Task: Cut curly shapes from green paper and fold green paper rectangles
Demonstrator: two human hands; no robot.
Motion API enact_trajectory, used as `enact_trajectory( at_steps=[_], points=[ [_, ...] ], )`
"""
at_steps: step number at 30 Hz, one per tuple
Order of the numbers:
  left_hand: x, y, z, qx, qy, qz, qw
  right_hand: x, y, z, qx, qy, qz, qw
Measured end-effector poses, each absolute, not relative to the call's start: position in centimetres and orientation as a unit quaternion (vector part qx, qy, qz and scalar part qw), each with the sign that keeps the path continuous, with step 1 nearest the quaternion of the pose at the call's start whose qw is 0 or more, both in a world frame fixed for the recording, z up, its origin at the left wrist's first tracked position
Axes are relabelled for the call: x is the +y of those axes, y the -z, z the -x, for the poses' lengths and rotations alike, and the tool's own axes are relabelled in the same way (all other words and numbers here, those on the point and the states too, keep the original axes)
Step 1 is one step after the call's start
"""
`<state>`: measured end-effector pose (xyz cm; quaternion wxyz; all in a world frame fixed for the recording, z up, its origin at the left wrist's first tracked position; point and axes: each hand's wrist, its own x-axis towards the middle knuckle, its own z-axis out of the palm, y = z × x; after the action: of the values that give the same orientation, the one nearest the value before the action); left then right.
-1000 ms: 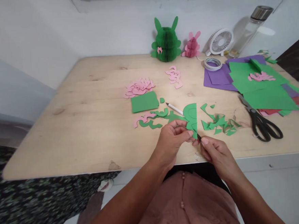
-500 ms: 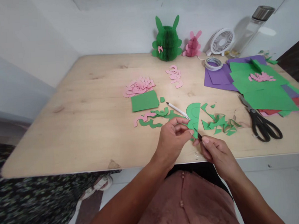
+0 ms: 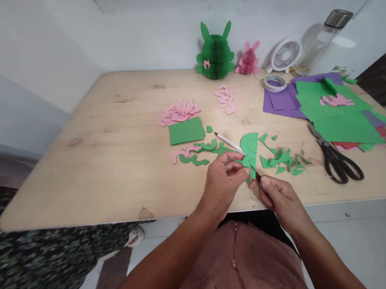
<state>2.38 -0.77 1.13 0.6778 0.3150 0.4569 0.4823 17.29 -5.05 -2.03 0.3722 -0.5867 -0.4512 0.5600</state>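
My left hand (image 3: 226, 177) pinches the lower left edge of a green scalloped paper piece (image 3: 250, 144) with curved lines on it. A small dark-handled cutting tool (image 3: 258, 176) is held in my right hand (image 3: 277, 193), its tip against the lower part of that paper. Just beyond my left fingers lies a white pen (image 3: 227, 141). Green paper scraps (image 3: 284, 158) are scattered to the right of the held piece. Left of the pen rest green and pink curved strips (image 3: 189, 155) and a stack of green cards (image 3: 187, 131).
Black scissors (image 3: 338, 161) lie at the right beside green sheets (image 3: 347, 127) and purple sheets (image 3: 284, 100) with a tape roll (image 3: 275, 83). A green paper bunny (image 3: 215, 55), pink bunny (image 3: 248, 60), fan (image 3: 286, 55) and glass bottle (image 3: 321, 43) stand behind. Patterned fabric (image 3: 38, 256) hangs at lower left.
The patterned fabric at lower left has shifted, and less of the white shoe beside it shows. My hands keep nearly the same place on the paper.
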Motion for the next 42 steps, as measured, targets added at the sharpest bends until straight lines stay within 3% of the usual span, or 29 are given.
enact_trajectory(
  at_steps=[42],
  points=[
    [-0.25, -0.74, -2.00, 0.460, -0.453, -0.314, 0.696, -5.04, 1.33, -17.04, -0.459, -0.546, 0.600, 0.362]
  ],
)
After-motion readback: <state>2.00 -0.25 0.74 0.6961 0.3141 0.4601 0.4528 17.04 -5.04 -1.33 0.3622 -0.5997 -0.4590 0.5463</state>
